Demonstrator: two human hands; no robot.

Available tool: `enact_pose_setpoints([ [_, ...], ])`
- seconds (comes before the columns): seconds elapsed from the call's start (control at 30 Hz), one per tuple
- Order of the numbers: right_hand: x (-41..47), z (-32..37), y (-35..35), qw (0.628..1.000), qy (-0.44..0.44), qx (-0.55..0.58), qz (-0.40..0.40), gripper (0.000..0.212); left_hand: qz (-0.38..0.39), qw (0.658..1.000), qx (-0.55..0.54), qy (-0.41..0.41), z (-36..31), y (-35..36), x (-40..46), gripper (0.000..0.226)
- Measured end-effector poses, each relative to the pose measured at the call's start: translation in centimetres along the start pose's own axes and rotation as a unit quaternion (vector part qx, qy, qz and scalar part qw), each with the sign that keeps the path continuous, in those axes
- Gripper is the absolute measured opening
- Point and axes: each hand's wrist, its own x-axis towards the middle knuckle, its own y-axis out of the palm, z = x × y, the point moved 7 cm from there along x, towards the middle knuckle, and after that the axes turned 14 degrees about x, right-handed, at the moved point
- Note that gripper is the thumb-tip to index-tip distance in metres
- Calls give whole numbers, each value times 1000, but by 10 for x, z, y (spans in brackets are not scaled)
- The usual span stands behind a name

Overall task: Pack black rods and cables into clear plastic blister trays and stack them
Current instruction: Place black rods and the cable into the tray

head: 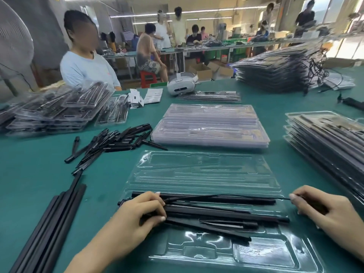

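Black rods [216,213] lie crosswise over the clear tray [206,170], left hand [141,211] gripping their left ends; right hand [319,205] pinches the thin cable [226,197] running leftward.

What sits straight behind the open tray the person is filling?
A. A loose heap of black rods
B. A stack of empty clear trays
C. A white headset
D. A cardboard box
B: directly beyond the open tray lies a stack of empty clear trays; the heap of short black rods lies off to its left.
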Motion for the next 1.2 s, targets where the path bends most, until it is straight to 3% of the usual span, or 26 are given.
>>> enact_pose_setpoints([
  [0.13,1,-2,-4,998,-26,39,-29,10,-21,999,33,-8,-1,-1,-1,17],
  [0.33,-1,-5,-22,967,-77,222,-94,33,-43,996,74,-1,-17,4,-7,18],
  [0.5,-1,-6,-21,971,-107,205,-58,28,-54,995,75,-42,-14,4,-10,21],
  [0.6,-2,8,-12,972,-126,196,26,28,-46,994,80,-53,-13,7,-13,25],
  [0.7,-4,9,2,979,-137,110,103,36,-61,993,94,-48,-15,3,-15,22],
  [0.83,-5,10,10,979,-180,24,97,47,-70,992,94,-40,-16,0,-15,21],
  [1.03,-3,16,21,967,-230,0,109,33,-99,991,-14,-84,-5,-17,-8,29],
  [1.1,-3,16,24,964,-243,-5,112,34,-111,990,7,-83,3,-29,3,26],
  [1.2,-3,17,26,959,-255,-16,123,26,-22,994,87,-67,19,-35,22,17],
])
